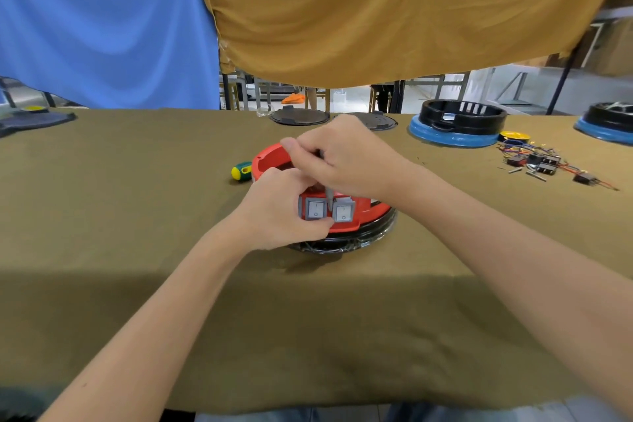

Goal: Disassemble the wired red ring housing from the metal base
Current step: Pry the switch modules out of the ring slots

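Note:
The red ring housing (270, 161) sits on a dark round base (359, 240) in the middle of the table. Two grey rocker switches (315, 210) face me on its front panel. My left hand (277, 212) grips the front left of the housing, thumb under the left switch. My right hand (342, 154) is above the housing and pinches a thin grey tool (329, 199) whose tip points down between the two switches. The inside of the ring and any wires there are hidden by my hands.
A green and yellow screwdriver handle (240, 171) lies just left of the housing. Two black lids (298, 116) lie at the table's far edge. At the right stand black and blue ring units (457, 127) and a pile of loose switches and wires (544, 163).

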Demonstrator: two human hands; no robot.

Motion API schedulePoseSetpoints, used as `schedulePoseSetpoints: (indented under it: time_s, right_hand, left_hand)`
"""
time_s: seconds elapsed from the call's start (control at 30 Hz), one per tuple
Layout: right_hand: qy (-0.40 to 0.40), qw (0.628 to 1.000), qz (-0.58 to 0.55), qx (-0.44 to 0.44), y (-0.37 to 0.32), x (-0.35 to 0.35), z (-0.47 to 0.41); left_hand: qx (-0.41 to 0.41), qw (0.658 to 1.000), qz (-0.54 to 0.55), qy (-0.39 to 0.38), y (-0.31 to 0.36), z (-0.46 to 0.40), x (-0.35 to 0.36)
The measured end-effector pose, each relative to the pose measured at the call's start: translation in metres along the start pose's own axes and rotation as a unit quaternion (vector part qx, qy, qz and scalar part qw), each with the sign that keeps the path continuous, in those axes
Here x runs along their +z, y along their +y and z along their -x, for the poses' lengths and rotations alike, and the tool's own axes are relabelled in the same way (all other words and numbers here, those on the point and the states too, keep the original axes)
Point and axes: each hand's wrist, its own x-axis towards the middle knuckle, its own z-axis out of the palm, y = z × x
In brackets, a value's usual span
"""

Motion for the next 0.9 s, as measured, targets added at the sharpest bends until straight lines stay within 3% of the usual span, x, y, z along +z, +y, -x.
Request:
schedulePoseSetpoints:
  time_s: [0.13,0.4,0.5,0.7,0.8,0.9]
  right_hand:
    - [-0.106,0.993,0.041,0.014,-0.003,0.004,-0.017]
    - [-0.138,0.989,-0.013,0.056,0.004,0.007,-0.025]
    - [-0.081,0.994,-0.046,0.061,0.005,0.005,-0.014]
    - [0.176,0.965,-0.157,0.113,0.022,-0.01,0.02]
    - [0.231,0.948,-0.173,0.136,0.029,-0.013,0.03]
    - [0.228,0.949,-0.162,0.147,0.032,-0.007,0.038]
  left_hand:
    - [0.003,1.0,-0.004,0.013,-0.004,0.0,0.001]
    - [-0.006,0.999,-0.033,-0.021,-0.003,-0.003,0.0]
    - [-0.007,1.0,-0.022,-0.018,0.0,-0.002,-0.001]
    - [0.014,1.0,-0.016,-0.001,-0.003,0.001,-0.002]
    - [0.01,1.0,-0.008,-0.005,-0.001,0.001,-0.002]
    - [0.006,1.0,-0.004,-0.012,-0.002,0.001,-0.002]
